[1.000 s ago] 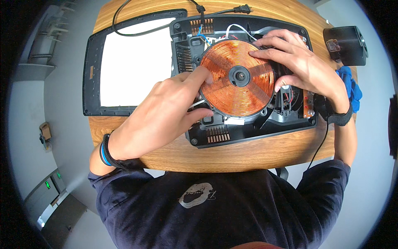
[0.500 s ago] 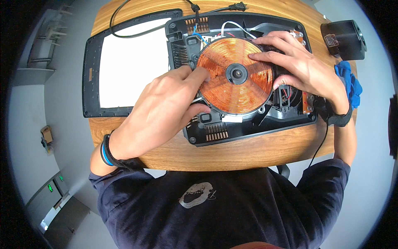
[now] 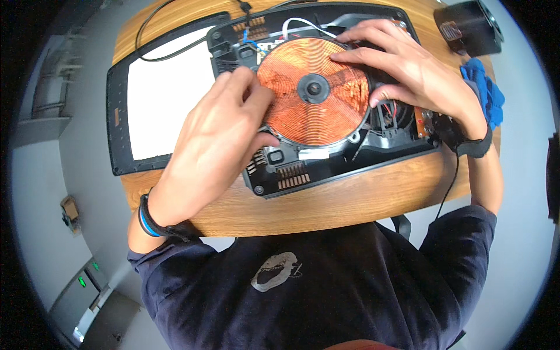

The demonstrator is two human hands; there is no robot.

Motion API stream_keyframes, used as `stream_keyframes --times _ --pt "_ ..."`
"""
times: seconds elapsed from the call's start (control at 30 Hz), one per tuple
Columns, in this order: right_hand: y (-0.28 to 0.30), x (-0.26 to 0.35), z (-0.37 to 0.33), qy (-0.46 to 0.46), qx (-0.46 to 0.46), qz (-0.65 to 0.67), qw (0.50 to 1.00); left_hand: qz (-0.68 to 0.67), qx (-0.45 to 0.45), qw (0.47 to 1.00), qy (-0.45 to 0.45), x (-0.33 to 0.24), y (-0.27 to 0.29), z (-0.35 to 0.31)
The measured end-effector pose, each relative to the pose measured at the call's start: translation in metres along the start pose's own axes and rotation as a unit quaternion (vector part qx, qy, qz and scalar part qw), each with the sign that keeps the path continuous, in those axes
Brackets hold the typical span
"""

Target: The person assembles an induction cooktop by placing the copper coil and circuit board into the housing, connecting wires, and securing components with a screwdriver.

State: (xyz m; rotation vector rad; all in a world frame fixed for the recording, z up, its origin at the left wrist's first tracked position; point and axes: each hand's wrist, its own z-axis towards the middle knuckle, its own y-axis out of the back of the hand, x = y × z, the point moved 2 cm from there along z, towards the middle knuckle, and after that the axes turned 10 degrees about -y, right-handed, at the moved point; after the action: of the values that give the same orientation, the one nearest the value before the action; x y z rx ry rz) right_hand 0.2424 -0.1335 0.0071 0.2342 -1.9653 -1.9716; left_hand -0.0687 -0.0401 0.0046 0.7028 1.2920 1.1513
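A round copper induction coil point(image 3: 344, 119) with a dark hub point(image 3: 313, 88) lies in the open black housing of an induction cooker point(image 3: 344, 169). My left hand point(image 3: 219, 128) is at the coil's left rim, its fingers curled against the edge and the thumb lower down near the vents; the fingertips are partly hidden. My right hand point(image 3: 414, 76) rests over the coil's right side. Its fingers are stretched and spread, two reaching onto the windings, while the thumb touches near the right rim. A white wire point(image 3: 300, 21) arches behind the coil, and blue wires point(image 3: 249, 42) show at the back left.
To the left lies the black-framed cover panel point(image 3: 169, 96) with a white face. A black power cord point(image 3: 140, 46) loops over it. At the right stand a black cylindrical object point(image 3: 469, 26) and a bunched blue cloth point(image 3: 484, 93). The wooden table point(image 3: 326, 210) ends close to my body.
The whole view has shifted and tilted a little, so the cooker appears higher and further left. My left fingers have moved slightly up along the coil's rim. My right hand keeps its place on the coil.
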Motion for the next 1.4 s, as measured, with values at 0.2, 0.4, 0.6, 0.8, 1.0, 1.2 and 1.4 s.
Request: stream_keyframes --times 0.2,0.4,0.6,0.8,1.0,1.2,1.4 --pt "-0.005 0.011 -0.029 -0.125 -0.026 0.012 0.992 -0.049 0.067 0.996 0.033 0.01 0.0 0.007" --pt "-0.018 0.009 -0.039 -0.18 -0.054 0.111 0.976 -0.026 0.06 0.997 -0.026 0.015 -0.004 0.007" --pt "-0.023 0.005 -0.035 -0.22 -0.03 0.271 0.937 -0.033 0.052 0.998 -0.025 0.013 -0.003 0.009" --pt "-0.025 0.002 -0.027 -0.229 -0.019 0.277 0.933 -0.049 0.046 0.998 -0.013 0.015 -0.003 0.009" --pt "0.013 0.012 -0.003 -0.256 0.08 0.333 0.904 -0.038 0.067 0.996 0.045 0.013 -0.004 0.004" --pt "-0.029 -0.006 -0.015 -0.197 -0.022 0.277 0.94 -0.019 0.084 0.995 0.043 0.012 -0.005 0.005" --pt "-0.013 0.005 -0.005 -0.176 -0.006 0.267 0.947 0.01 0.067 0.997 0.031 0.007 -0.008 0.003"
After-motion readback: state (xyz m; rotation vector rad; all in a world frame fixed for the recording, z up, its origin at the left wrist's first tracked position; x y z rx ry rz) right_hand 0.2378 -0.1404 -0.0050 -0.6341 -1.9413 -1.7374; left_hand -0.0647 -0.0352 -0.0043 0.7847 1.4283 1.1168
